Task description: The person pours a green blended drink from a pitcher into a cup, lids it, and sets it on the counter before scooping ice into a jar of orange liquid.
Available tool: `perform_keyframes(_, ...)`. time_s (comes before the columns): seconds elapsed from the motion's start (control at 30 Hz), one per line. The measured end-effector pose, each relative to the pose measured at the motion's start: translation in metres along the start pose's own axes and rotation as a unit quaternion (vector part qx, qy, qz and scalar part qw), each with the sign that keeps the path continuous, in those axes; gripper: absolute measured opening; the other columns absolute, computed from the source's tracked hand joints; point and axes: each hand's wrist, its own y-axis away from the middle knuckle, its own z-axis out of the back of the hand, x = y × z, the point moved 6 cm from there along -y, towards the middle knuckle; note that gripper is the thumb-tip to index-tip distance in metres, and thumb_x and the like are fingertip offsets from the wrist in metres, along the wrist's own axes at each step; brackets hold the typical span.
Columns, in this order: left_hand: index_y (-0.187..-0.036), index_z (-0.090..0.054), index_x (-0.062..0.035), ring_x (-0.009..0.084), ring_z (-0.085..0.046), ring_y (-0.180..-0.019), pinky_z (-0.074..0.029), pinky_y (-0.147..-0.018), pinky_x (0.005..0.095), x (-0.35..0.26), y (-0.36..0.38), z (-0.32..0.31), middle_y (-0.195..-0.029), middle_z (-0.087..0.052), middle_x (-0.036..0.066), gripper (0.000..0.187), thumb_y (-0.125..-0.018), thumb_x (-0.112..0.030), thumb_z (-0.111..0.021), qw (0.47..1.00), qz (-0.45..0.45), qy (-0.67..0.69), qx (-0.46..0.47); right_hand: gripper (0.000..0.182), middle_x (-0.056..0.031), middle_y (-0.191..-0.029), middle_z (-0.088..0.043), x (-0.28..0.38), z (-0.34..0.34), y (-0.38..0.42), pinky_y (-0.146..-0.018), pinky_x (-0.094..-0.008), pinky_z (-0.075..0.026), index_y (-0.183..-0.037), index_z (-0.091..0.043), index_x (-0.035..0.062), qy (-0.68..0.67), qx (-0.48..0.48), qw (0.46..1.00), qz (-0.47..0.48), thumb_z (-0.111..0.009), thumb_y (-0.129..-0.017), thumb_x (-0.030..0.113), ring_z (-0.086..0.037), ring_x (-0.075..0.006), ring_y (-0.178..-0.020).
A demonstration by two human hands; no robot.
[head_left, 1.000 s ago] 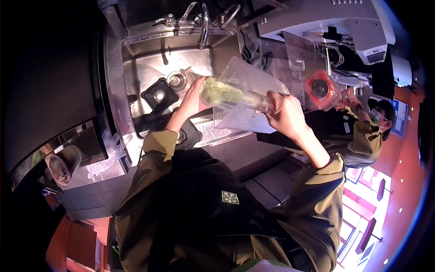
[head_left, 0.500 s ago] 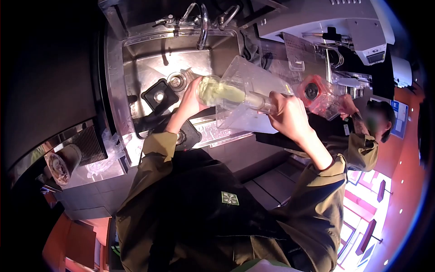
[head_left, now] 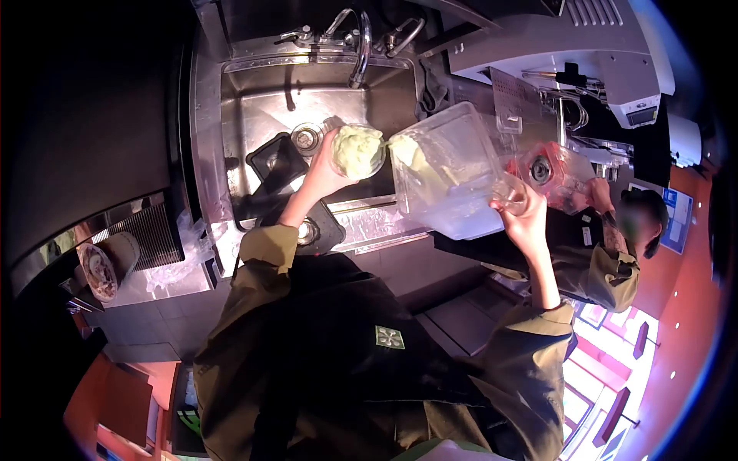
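My left hand (head_left: 321,180) is wrapped round a cup over the sink. A pale green, thick blended drink (head_left: 358,150) fills the cup to the rim and mounds on top. With my right hand (head_left: 527,223) I grip the handle of a clear square blender jug (head_left: 453,184), just right of the cup. Green residue clings inside the jug, mostly near the corner by the cup. A thin green strand seems to link that corner to the drink. The cup's wall is largely hidden behind my fingers and the drink.
In the sink (head_left: 254,107) lie black square blender lids (head_left: 277,159) near the drain (head_left: 307,138), under a tap (head_left: 361,61). At right a co-worker's hand (head_left: 600,196) holds another blender jug with red residue (head_left: 550,175). A tub (head_left: 98,270) stands at far left.
The jug has turned from pouring over the cup to a more upright tilt and moved right, away from it. The drink's top now faces me, heaped at the rim.
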Motion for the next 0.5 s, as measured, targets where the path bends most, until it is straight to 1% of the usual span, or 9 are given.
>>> perform_keyframes(0.03, -0.129, -0.035, -0.0025, 0.0288, -0.053, -0.115, -0.043, -0.097, 0.0373, -0.003, 0.000, 0.002, -0.120, -0.053, 0.017, 0.097, -0.048, -0.013, -0.088, 1.000, -0.004, 0.005, -0.003, 0.026, -0.0072, -0.064, -0.061, -0.005, 0.002, 0.004, -0.057, -0.0263, -0.044, -0.093, -0.064, -0.0024, -0.035, -0.013, 0.999, -0.021, -0.074, -0.071, 0.005, -0.055, -0.0102, -0.059)
perform_keyframes(0.07, -0.129, -0.035, -0.0025, 0.0288, -0.053, -0.115, -0.043, -0.097, 0.0373, -0.005, -0.001, 0.003, -0.120, -0.053, 0.016, 0.097, -0.048, -0.013, -0.088, 1.000, -0.008, 0.011, -0.006, 0.036, -0.0026, -0.071, -0.064, -0.010, 0.000, 0.006, -0.063, -0.0233, -0.045, -0.105, -0.064, -0.0006, -0.082, -0.010, 0.996, -0.017, -0.075, -0.072, 0.008, -0.051, -0.0052, -0.067)
perform_keyframes(0.17, -0.129, -0.036, -0.0025, 0.0295, -0.053, -0.114, -0.043, -0.097, 0.0376, -0.009, -0.002, 0.004, -0.119, -0.053, 0.017, 0.095, -0.049, -0.014, -0.087, 1.000, -0.014, 0.012, -0.003, 0.036, -0.0032, -0.077, -0.066, -0.015, -0.003, 0.010, -0.068, -0.0222, -0.045, -0.107, -0.063, -0.0010, -0.076, 0.002, 0.996, -0.043, -0.075, -0.074, 0.008, -0.053, -0.0053, -0.071)
perform_keyframes(0.2, -0.129, -0.035, -0.0023, 0.0299, -0.053, -0.114, -0.043, -0.097, 0.0378, -0.011, -0.002, 0.005, -0.120, -0.053, 0.017, 0.095, -0.050, -0.015, -0.087, 1.000, -0.026, -0.002, -0.001, 0.036, -0.0022, -0.079, -0.066, -0.020, -0.006, 0.011, -0.069, -0.0225, -0.045, -0.106, -0.062, -0.0016, -0.108, -0.004, 0.993, -0.049, -0.075, -0.074, 0.008, -0.053, -0.0053, -0.073)
perform_keyframes(0.27, -0.129, -0.035, -0.0020, 0.0308, -0.054, -0.113, -0.043, -0.097, 0.0381, -0.017, -0.002, 0.005, -0.120, -0.053, 0.018, 0.095, -0.051, -0.017, -0.087, 0.998, -0.050, -0.028, 0.004, 0.037, -0.0023, -0.080, -0.066, -0.037, -0.009, 0.012, -0.070, -0.0229, -0.045, -0.106, -0.062, -0.0019, -0.120, -0.017, 0.991, -0.059, -0.075, -0.073, 0.007, -0.053, -0.0057, -0.073)
perform_keyframes(0.33, -0.129, -0.035, -0.0019, 0.0315, -0.054, -0.113, -0.044, -0.096, 0.0384, -0.025, -0.001, 0.005, -0.120, -0.053, 0.019, 0.096, -0.052, -0.020, -0.088, 0.997, -0.050, -0.061, 0.007, 0.037, -0.0025, -0.080, -0.066, -0.044, -0.009, 0.012, -0.070, -0.0230, -0.045, -0.106, -0.062, -0.0020, -0.129, -0.024, 0.989, -0.067, -0.076, -0.073, 0.007, -0.053, -0.0058, -0.074)
perform_keyframes(0.4, -0.130, -0.035, -0.0020, 0.0321, -0.054, -0.112, -0.044, -0.095, 0.0387, -0.027, -0.001, 0.005, -0.120, -0.053, 0.019, 0.096, -0.052, -0.022, -0.088, 0.995, -0.050, -0.080, 0.010, 0.036, -0.0028, -0.081, -0.066, -0.039, -0.010, 0.008, -0.070, -0.0229, -0.045, -0.105, -0.062, -0.0019, -0.134, -0.025, 0.988, -0.071, -0.076, -0.072, 0.006, -0.054, -0.0058, -0.074)
perform_keyframes(0.5, -0.131, -0.034, -0.0027, 0.0323, -0.055, -0.111, -0.045, -0.094, 0.0389, -0.017, 0.000, 0.000, -0.120, -0.054, 0.019, 0.098, -0.052, -0.023, -0.089, 0.996, -0.043, -0.075, 0.006, 0.035, -0.0037, -0.079, -0.066, -0.019, -0.013, -0.001, -0.070, -0.0224, -0.045, -0.104, -0.063, -0.0018, -0.098, 0.017, 0.994, -0.051, -0.076, -0.073, 0.007, -0.054, -0.0052, -0.075)
